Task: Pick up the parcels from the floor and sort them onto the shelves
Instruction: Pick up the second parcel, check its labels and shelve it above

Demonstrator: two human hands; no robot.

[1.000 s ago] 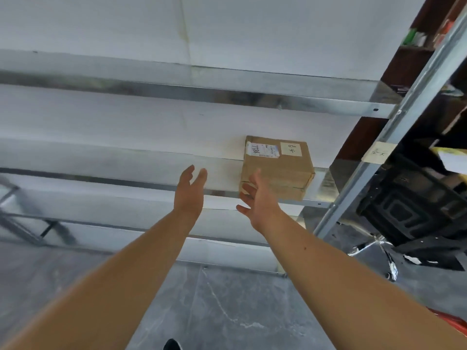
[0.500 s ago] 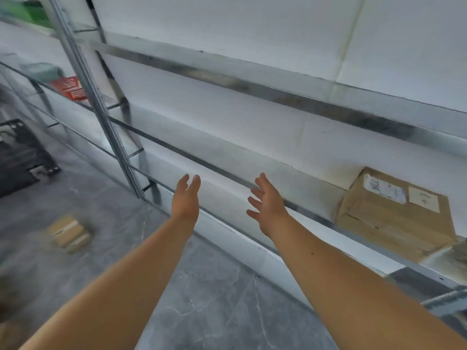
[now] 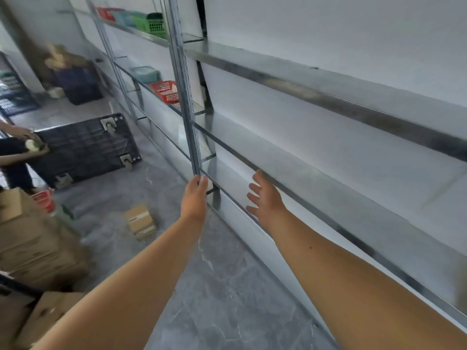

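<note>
Brown cardboard parcel (image 3: 140,221) lies left of the grey metal upright (image 3: 187,97). Left hand (image 3: 194,198), right hand (image 3: 265,200): spread, empty. Best grasp opposite sides.

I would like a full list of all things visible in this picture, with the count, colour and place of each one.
parcel: one, brown cardboard, on the floor left of the shelving
shelving: one long unit, grey metal, along the right wall
red basket: one, red, middle shelf beyond the post
green basket: one, green, top shelf
cart: one, black, turned over on the floor, casters showing
cardboard boxes: a stack, count unclear, brown, lower left
other person: one, partly seen, left edge
floor: grey
left hand: one, fingers straight, by the post
right hand: one, fingers spread, before the lower shelf
</note>
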